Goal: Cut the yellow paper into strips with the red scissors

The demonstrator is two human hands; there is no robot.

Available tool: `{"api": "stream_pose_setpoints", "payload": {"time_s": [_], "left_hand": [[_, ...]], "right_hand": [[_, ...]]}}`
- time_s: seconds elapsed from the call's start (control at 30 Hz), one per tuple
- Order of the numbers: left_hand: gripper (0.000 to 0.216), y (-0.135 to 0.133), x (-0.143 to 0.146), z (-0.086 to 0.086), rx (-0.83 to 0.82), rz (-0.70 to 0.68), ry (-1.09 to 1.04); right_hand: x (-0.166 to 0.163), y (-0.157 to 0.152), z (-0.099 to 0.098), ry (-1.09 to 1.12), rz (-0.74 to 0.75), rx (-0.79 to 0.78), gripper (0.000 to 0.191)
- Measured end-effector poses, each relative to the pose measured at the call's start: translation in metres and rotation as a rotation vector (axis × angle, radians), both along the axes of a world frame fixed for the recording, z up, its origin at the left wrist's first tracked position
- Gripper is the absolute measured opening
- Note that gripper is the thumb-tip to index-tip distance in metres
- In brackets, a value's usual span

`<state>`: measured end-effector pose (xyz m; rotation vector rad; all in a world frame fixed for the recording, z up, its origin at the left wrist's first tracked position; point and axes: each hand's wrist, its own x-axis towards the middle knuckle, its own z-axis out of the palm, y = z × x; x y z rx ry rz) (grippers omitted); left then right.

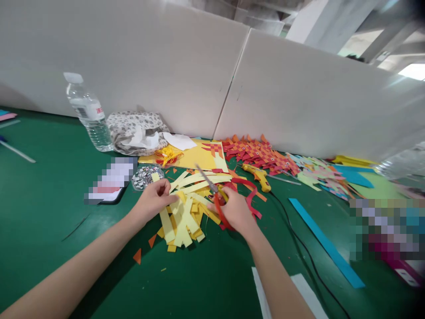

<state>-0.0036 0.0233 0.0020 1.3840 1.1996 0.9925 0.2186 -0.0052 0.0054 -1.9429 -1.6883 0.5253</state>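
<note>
My right hand (235, 209) is closed round the red handles of a pair of scissors (212, 190), whose grey blades point up and to the left. My left hand (153, 198) pinches a pale yellow paper strip (166, 221) at its upper end. Both hands hover over a heap of yellow paper strips (187, 208) on the green table (49, 212). Red paper offcuts (250, 197) lie just right of my right hand.
A water bottle (89, 113), patterned cloth (137, 130) and a dish of googly eyes (145, 176) stand behind my left hand. A yellow glue gun (257, 175) with black cord, woven paper fish (262, 153), a blue strip (327, 243) and white partition boards (166, 62) lie right and behind.
</note>
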Motion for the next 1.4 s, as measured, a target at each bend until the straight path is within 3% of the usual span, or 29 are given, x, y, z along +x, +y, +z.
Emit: {"api": "stream_pose_setpoints", "payload": {"time_s": [0.13, 0.27, 0.43, 0.83, 0.9, 1.0, 1.17, 1.27, 1.4], "left_hand": [[0.033, -0.004, 0.004, 0.0, 0.043, 0.029, -0.043], [0.032, -0.014, 0.011, -0.001, -0.002, -0.086, -0.135], [0.025, -0.022, 0.018, -0.004, -0.082, -0.265, -0.122], [0.022, -0.021, 0.019, -0.007, -0.114, -0.309, -0.121], [0.022, -0.021, 0.019, -0.008, -0.103, -0.306, -0.123], [0.019, -0.021, 0.018, -0.008, -0.053, -0.271, -0.11], [0.013, -0.025, 0.016, -0.003, 0.299, -0.165, 0.046], [0.021, -0.028, 0.015, 0.0, 0.509, -0.127, 0.109], [0.029, -0.029, 0.016, -0.001, 0.494, -0.174, 0.073]], "right_hand": [[-0.009, 0.0, -0.008, -0.145, 0.002, -0.018, 0.019], [-0.011, 0.001, -0.009, -0.171, -0.002, -0.013, 0.01], [-0.01, 0.0, -0.006, -0.073, -0.012, -0.005, 0.016], [-0.011, 0.001, -0.006, 0.009, -0.004, 0.034, 0.012], [-0.01, 0.001, -0.004, 0.14, -0.02, 0.078, 0.014], [-0.007, 0.004, -0.004, 0.513, -0.053, 0.211, 0.022], [-0.005, 0.004, -0.001, 0.838, 0.005, 0.328, 0.033], [-0.01, -0.002, 0.004, 0.982, 0.105, 0.276, 0.036], [-0.022, -0.01, 0.012, 0.976, 0.168, 0.128, 0.042]]}}
